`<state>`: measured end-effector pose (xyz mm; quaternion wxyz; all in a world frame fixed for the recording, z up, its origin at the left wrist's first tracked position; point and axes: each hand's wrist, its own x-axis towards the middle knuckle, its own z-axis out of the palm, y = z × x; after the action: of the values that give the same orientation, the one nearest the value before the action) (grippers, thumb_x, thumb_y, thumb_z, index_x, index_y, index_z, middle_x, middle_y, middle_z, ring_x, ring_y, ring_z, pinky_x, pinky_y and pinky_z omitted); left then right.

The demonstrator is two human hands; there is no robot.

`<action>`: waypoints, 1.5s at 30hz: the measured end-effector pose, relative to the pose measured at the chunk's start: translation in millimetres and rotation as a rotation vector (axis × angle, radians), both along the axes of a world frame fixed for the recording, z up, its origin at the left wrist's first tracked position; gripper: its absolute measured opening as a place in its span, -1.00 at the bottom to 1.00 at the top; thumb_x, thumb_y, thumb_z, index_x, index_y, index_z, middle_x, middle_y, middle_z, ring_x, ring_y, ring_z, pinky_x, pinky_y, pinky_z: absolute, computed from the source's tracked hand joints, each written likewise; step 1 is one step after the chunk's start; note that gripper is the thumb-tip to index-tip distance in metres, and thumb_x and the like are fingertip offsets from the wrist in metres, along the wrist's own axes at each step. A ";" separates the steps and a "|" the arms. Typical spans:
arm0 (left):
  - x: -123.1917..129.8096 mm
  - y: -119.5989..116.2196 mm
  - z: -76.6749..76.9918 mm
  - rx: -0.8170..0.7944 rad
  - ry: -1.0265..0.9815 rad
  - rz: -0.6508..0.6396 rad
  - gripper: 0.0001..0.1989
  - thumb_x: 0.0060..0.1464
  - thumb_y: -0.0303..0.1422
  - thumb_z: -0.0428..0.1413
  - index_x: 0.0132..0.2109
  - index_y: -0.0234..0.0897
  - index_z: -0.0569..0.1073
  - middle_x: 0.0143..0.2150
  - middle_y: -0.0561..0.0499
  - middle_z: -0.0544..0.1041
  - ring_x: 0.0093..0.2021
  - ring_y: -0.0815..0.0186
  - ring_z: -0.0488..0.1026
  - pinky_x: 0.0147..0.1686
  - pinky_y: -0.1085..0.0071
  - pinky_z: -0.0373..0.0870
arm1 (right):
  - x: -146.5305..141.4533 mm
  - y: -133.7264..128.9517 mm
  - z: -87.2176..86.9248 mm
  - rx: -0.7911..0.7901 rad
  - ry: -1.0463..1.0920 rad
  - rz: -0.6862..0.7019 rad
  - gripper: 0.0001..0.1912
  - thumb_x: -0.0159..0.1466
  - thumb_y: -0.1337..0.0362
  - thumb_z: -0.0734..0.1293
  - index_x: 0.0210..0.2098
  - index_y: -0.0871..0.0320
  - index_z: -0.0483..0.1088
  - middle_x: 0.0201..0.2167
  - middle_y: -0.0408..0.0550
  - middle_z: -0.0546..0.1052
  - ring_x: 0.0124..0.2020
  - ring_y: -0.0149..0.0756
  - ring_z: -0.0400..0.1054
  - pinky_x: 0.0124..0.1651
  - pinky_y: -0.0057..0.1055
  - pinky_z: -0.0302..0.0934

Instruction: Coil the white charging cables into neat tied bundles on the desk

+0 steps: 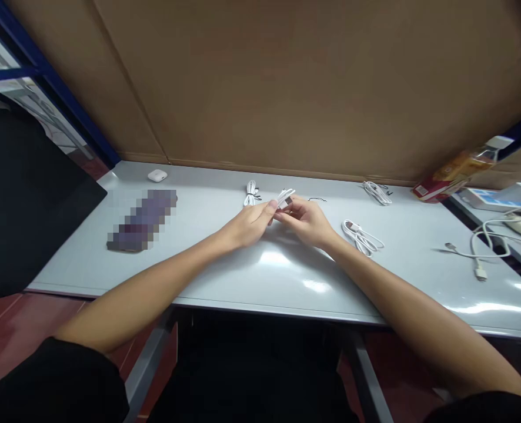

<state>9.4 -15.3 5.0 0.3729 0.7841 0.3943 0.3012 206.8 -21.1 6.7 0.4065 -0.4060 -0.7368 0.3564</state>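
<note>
A coiled white USB cable is held above the table between both hands. My left hand grips the coil from the left, thumb on top. On the other side, the fingers of my right hand are closed round the plug end. Behind my left hand lies a white cable bundle bound with a black tie. A thin black tie rests just beyond my right hand. Near my right wrist lies another coiled white cable with its plug showing.
The grey table meets a brown panel. A white earbud case and a blurred-out object lie left. To the right are a cable bundle, a loose cable and a bottle. A black chair stands left.
</note>
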 end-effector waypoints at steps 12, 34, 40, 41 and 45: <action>0.8 12.7 -0.2 -0.133 -0.176 -0.074 -0.59 0.35 -0.04 0.06 0.03 -0.30 0.52 -0.01 -0.13 0.56 -0.23 0.27 0.52 -0.25 0.35 0.44 | 5.4 1.7 7.3 0.044 -0.128 -0.086 -0.74 0.31 0.10 0.40 -0.42 0.13 0.51 -0.21 0.00 0.45 -0.28 -0.26 0.37 -0.31 -0.34 0.28; -0.3 24.0 -13.3 -0.496 -0.557 -0.072 -0.58 0.13 -0.02 0.34 -0.10 -0.30 0.63 -0.15 -0.05 0.53 -0.23 0.37 0.43 -0.22 0.40 0.34 | 0.8 -3.5 6.3 0.124 -0.132 -0.209 -0.88 0.27 0.29 0.35 -0.27 0.12 0.55 -0.21 -0.01 0.61 -0.23 -0.23 0.47 -0.25 -0.35 0.32; 5.7 20.2 -16.3 -0.427 -0.562 -0.063 -0.58 0.18 -0.02 0.30 -0.04 -0.29 0.61 -0.11 -0.05 0.52 -0.22 0.36 0.42 -0.21 0.41 0.33 | -1.2 -2.5 8.9 -0.218 0.050 -0.177 -0.72 0.31 0.05 0.38 -0.35 0.15 0.49 -0.36 -0.05 0.57 -0.40 -0.33 0.36 -0.33 -0.37 0.24; 6.5 19.7 -16.4 -0.428 -0.569 -0.080 -0.59 0.19 -0.02 0.29 -0.05 -0.29 0.61 -0.15 -0.04 0.52 -0.22 0.35 0.41 -0.22 0.41 0.32 | -1.5 -2.8 9.2 -0.277 0.090 -0.134 -0.71 0.32 0.05 0.36 -0.35 0.15 0.49 -0.35 -0.04 0.56 -0.40 -0.33 0.36 -0.34 -0.37 0.24; 6.0 19.6 -13.9 -0.396 -0.573 -0.152 -0.63 0.26 -0.03 0.24 -0.08 -0.28 0.61 -0.26 0.00 0.48 -0.26 0.37 0.37 -0.25 0.42 0.28 | -2.1 -4.8 11.9 -0.444 0.274 0.040 -0.75 0.28 0.12 0.37 -0.40 0.17 0.49 -0.35 -0.06 0.53 -0.41 -0.38 0.30 -0.37 -0.39 0.19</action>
<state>15.4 4.3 -8.9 0.6345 0.6072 0.2651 0.3981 204.6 -25.9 18.6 0.3962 -0.4186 -0.5866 0.5690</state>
